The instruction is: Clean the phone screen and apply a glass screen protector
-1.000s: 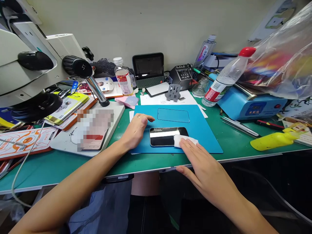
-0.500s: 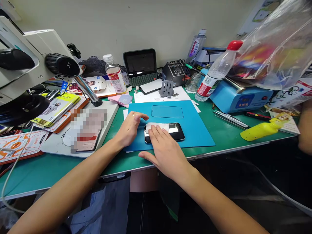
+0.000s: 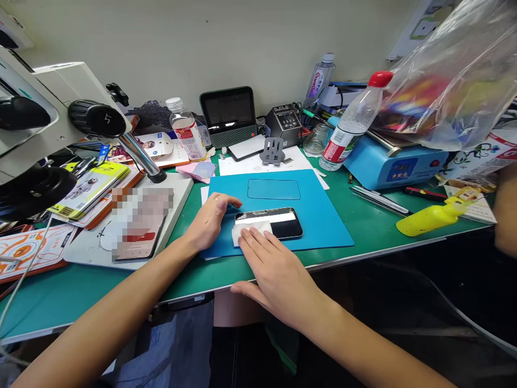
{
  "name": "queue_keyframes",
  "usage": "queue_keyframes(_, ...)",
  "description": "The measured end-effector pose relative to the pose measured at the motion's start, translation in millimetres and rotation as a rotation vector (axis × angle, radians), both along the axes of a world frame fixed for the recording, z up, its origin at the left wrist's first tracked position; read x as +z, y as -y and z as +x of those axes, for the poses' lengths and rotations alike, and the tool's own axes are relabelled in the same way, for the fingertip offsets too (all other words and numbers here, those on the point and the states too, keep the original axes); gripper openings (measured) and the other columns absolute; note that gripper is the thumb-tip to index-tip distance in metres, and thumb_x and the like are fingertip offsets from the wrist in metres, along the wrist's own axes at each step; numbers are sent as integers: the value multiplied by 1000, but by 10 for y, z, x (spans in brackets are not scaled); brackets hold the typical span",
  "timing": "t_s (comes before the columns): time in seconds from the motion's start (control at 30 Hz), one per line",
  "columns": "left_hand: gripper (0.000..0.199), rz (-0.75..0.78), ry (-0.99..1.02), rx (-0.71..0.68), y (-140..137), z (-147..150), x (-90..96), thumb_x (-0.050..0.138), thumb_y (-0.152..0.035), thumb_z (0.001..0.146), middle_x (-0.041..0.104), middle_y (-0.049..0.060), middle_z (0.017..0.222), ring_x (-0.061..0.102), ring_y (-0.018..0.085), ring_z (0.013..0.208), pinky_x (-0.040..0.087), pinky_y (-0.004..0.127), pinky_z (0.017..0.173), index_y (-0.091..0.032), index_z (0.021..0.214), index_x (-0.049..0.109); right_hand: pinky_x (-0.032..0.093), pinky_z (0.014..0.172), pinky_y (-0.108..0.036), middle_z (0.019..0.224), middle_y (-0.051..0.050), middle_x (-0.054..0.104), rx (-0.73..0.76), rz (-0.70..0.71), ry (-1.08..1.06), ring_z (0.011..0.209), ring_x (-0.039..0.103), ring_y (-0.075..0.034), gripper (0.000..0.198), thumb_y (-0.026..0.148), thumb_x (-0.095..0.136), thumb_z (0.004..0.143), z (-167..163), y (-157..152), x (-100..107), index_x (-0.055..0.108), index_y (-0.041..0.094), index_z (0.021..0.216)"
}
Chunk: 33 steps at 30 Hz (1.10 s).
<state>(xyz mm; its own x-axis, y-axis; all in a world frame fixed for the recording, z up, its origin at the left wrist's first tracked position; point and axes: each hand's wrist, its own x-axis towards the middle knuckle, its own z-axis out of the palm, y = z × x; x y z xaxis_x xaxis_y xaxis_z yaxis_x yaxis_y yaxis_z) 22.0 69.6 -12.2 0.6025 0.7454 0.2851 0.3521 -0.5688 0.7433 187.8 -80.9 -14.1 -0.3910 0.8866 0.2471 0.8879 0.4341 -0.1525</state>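
Note:
A smartphone (image 3: 285, 229) with a glossy black screen lies on the blue mat (image 3: 323, 221). My right hand (image 3: 274, 264) is stretched out flat, fingertips pressing a folded white wipe (image 3: 239, 236) on the phone's near-left part; the thumb points left, away from the wipe. My left hand (image 3: 210, 218) rests at the mat's left side, close to the phone's left end. Its index finger reaches forward, its other fingers are partly hidden, and nothing shows in it. Behind the phone, a clear black-edged screen protector (image 3: 273, 189) lies flat on the mat.
A microscope (image 3: 97, 118) stands on the left, with another phone (image 3: 139, 242) on its white base. Bottles, including a red-capped one (image 3: 343, 137), stand behind. On the right are tweezers (image 3: 379, 200), a yellow squeeze bottle (image 3: 428, 218) and a blue machine (image 3: 399, 161). Another person's arm (image 3: 507, 215) shows far right.
My right hand has drawn the wipe toward me, to the phone's near edge, uncovering more of the screen. My left hand stays about the same. The whole view has shifted slightly.

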Motion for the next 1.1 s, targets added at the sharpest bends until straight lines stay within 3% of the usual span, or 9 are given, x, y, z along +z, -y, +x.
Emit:
queue_keyframes(0.17, 81, -11, -14, 10, 2, -5, 18, 6, -68, 100, 70, 11, 110, 60, 28, 112, 46, 48, 104, -19, 109, 70, 40, 119, -49, 156, -19, 47, -45, 16, 35, 144, 46, -31, 69, 53, 51, 99, 357, 162, 57, 50, 3, 147)
queue_keyframes(0.3, 66, 6, -73, -37, 3, 13, 46, 19, -63, 103, 70, 10, 111, 59, 27, 110, 47, 46, 100, -20, 112, 67, 44, 116, -53, 156, -20, 46, -107, 21, 77, 143, 47, -33, 69, 52, 51, 100, 583, 274, 61, 47, 2, 149)
queue_keyframes(0.43, 51, 33, -154, -75, 1, 13, 44, 32, -58, 103, 70, 9, 114, 58, 27, 111, 47, 45, 98, -21, 117, 64, 43, 116, -53, 155, -19, 47, -126, 34, 62, 144, 46, -33, 68, 51, 50, 100, 668, 330, 51, 45, 6, 151)
queue_keyframes(0.6, 44, 41, -188, -78, 0, 8, 42, 35, -53, 104, 69, 8, 115, 58, 27, 111, 47, 43, 97, -22, 118, 63, 44, 116, -53, 155, -16, 49, -138, 9, 39, 143, 48, -31, 64, 51, 47, 102, 731, 345, 85, 47, 10, 150)
queue_keyframes(0.9, 43, 31, -158, -82, 7, 28, 48, 32, -50, 105, 70, 7, 112, 57, 26, 109, 45, 42, 96, -22, 116, 63, 47, 114, -52, 151, -28, 50, -140, 47, 102, 140, 49, -37, 81, 63, 48, 96, 537, 269, 66, 52, -3, 143)
queue_keyframes(1.1, 46, 35, -134, -69, 14, 32, 61, 30, -51, 105, 71, 8, 109, 58, 26, 106, 46, 43, 96, -21, 113, 64, 41, 117, -54, 150, -35, 46, -188, -16, 156, 141, 46, -42, 80, 56, 48, 99, 310, -27, 62, 49, -11, 142)
